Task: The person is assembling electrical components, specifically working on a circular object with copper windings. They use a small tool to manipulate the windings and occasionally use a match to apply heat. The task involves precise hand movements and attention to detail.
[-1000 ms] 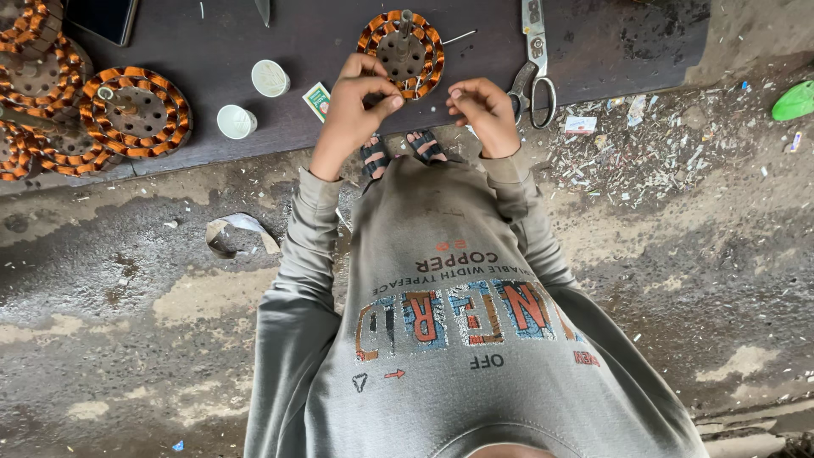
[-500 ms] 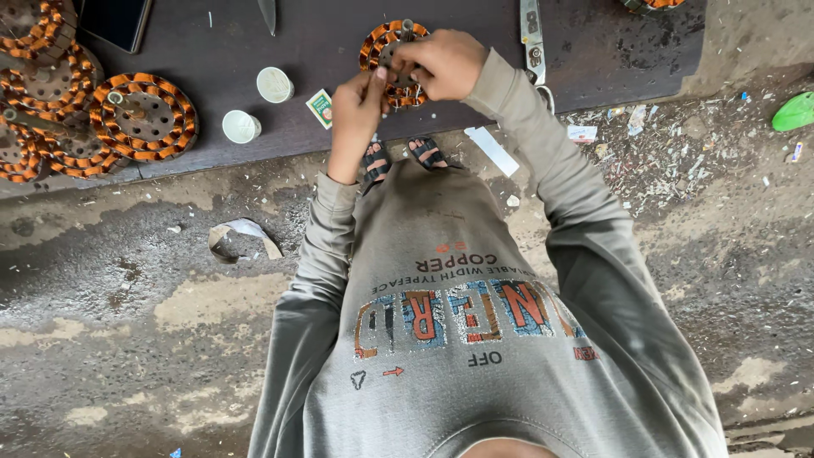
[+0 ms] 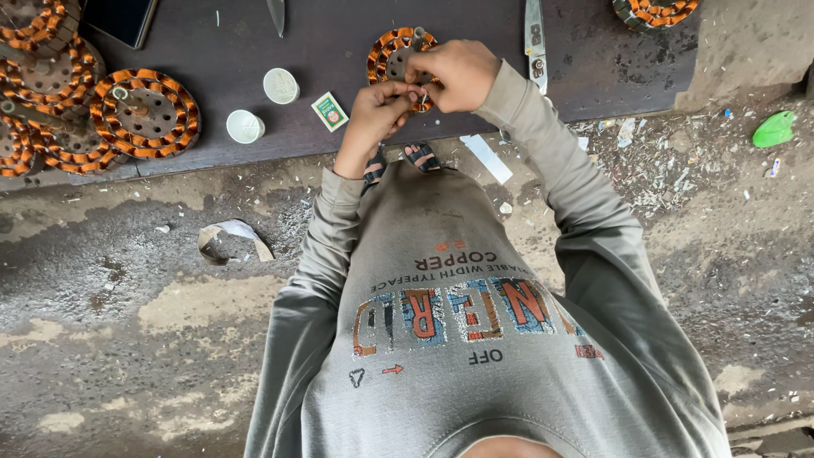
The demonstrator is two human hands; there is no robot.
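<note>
Copper-wound, the round stator (image 3: pixel 397 53) sits on the dark board (image 3: pixel 339 51) at the top of your view, and both your hands meet at its near edge. Your right hand (image 3: pixel 458 75) lies over the stator's right side, fingers curled and pinched on something small that you cannot make out from here. Your left hand (image 3: pixel 377 106) comes up just below it, fingertips closed and touching the right hand's fingers at the winding. Left of your hands lie a small green and white packet (image 3: pixel 330 111) and two white round caps (image 3: pixel 263 106), and further left a pile of wound stators (image 3: pixel 76 110). A metal tool (image 3: pixel 534 42) lies just right of your right hand. Your sandalled feet (image 3: pixel 407 161) show at the board's edge on the rough concrete floor (image 3: pixel 127 297).
</note>
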